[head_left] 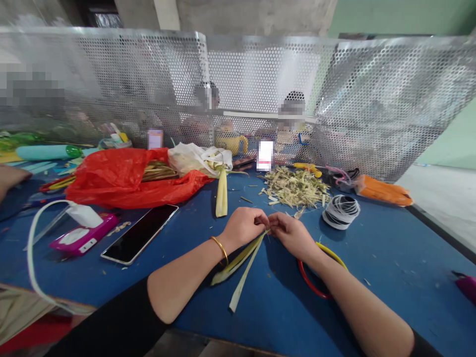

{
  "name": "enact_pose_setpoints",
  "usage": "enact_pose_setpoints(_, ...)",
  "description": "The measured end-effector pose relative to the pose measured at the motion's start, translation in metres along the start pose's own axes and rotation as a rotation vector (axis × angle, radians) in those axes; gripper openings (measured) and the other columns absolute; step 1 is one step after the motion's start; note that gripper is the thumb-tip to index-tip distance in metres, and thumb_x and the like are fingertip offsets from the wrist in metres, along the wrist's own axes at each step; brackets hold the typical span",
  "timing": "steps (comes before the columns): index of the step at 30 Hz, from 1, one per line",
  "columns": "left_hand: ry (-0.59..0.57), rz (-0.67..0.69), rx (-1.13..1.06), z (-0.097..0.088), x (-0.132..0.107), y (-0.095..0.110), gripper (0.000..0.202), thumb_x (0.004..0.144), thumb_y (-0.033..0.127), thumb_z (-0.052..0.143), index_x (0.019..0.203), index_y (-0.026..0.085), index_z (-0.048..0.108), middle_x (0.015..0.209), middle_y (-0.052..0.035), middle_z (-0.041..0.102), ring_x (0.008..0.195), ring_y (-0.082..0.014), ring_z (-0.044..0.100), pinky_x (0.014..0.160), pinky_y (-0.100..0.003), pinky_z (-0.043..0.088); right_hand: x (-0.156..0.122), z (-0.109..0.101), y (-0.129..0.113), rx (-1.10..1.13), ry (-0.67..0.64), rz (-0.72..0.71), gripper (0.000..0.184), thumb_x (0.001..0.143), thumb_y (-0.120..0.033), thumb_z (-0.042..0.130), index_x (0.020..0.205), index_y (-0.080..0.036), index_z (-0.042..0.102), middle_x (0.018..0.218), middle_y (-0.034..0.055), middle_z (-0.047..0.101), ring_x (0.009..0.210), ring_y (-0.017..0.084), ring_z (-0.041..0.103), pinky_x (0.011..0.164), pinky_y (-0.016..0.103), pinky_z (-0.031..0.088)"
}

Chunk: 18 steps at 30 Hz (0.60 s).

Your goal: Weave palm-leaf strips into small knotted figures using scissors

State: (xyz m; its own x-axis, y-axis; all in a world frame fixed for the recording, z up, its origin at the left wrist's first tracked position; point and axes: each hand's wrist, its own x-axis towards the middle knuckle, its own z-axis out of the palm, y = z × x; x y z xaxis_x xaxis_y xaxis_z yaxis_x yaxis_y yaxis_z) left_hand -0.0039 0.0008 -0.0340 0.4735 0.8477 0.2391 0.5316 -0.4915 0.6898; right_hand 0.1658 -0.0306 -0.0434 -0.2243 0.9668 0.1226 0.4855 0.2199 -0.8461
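My left hand (243, 225) and my right hand (292, 233) meet over the blue table (390, 248), fingers pinched together on the top ends of pale green leaf strips (243, 265). The strips trail down toward me between my forearms. A gold bangle (220, 249) circles my left wrist. Under my right forearm lie a red ring (308, 282) and a yellow ring (332, 254). A spool of white thread (341, 211) sits just beyond my right hand.
A heap of leaf trimmings (295, 186) lies behind the hands, beside one folded leaf (222, 196). A red plastic bag (122, 181) holding leaves, a dark phone (140, 233) and a pink device (84, 237) are left. A perforated metal screen (260, 94) backs the table; people sit behind it.
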Motion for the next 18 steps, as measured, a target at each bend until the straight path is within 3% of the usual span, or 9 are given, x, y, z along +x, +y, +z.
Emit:
enact_pose_setpoints(4, 0.074, 0.068, 0.276, 0.004, -0.004, 0.005, 0.016, 0.078, 0.017, 0.054, 0.082, 0.021, 0.069, 0.080, -0.0016, 0.071, 0.076, -0.0176, 0.064, 0.066, -0.025, 0.040, -0.001, 0.001, 0.001, -0.106, 0.033, -0.025, 0.024, 0.077, -0.013, 0.043, 0.092, -0.021, 0.060, 0.079, 0.0017, 0.070, 0.074, 0.017, 0.066, 0.071, 0.029, 0.049)
enact_pose_setpoints(7, 0.081, 0.116, 0.363, 0.009, -0.005, 0.004, 0.016, 0.083, 0.019, 0.053, 0.081, 0.021, 0.068, 0.080, -0.0026, 0.070, 0.078, -0.0177, 0.063, 0.066, -0.026, 0.039, -0.001, 0.001, 0.001, -0.130, 0.055, -0.015, 0.020, 0.080, -0.017, 0.044, 0.090, -0.023, 0.061, 0.075, 0.0008, 0.069, 0.072, 0.017, 0.065, 0.068, 0.029, 0.048)
enact_pose_setpoints(14, 0.171, 0.155, 0.257, 0.014, -0.005, 0.001, 0.008, 0.081, 0.023, 0.061, 0.078, 0.022, 0.068, 0.083, 0.0008, 0.070, 0.080, -0.0150, 0.062, 0.071, -0.025, 0.039, 0.001, 0.001, 0.007, -0.019, 0.049, 0.032, 0.017, 0.073, -0.018, 0.051, 0.078, -0.022, 0.066, 0.068, -0.0009, 0.065, 0.067, 0.016, 0.060, 0.065, 0.026, 0.044)
enact_pose_setpoints(18, 0.171, 0.150, 0.214, 0.012, -0.005, 0.003, 0.008, 0.081, 0.023, 0.062, 0.076, 0.022, 0.068, 0.080, 0.0006, 0.070, 0.077, -0.0145, 0.061, 0.070, -0.025, 0.039, 0.002, 0.001, 0.013, -0.007, 0.089, 0.073, 0.012, 0.072, -0.029, 0.059, 0.066, -0.020, 0.062, 0.062, -0.0006, 0.062, 0.061, 0.015, 0.055, 0.057, 0.026, 0.041)
